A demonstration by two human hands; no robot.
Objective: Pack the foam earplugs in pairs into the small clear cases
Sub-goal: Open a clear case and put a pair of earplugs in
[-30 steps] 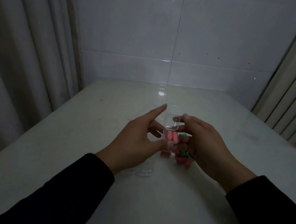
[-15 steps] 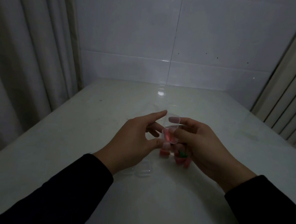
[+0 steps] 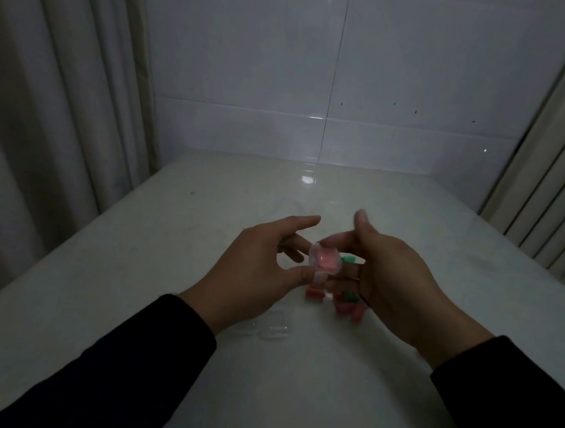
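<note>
Now closing a filled case.
Both hands, left hand (image 3: 254, 271) and right hand (image 3: 393, 280), pinch the clear case (image 3: 325, 261) holding pink earplugs; next, likely set it down on the bench (image 3: 173, 240), then loose earplugs (image 3: 345, 305) at six o'clock.

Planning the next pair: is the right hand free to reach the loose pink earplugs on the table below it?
Probably not yet. The right hand hangs right above the loose pink earplugs with nothing between, but its fingers pinch the clear case together with the left hand.
</note>
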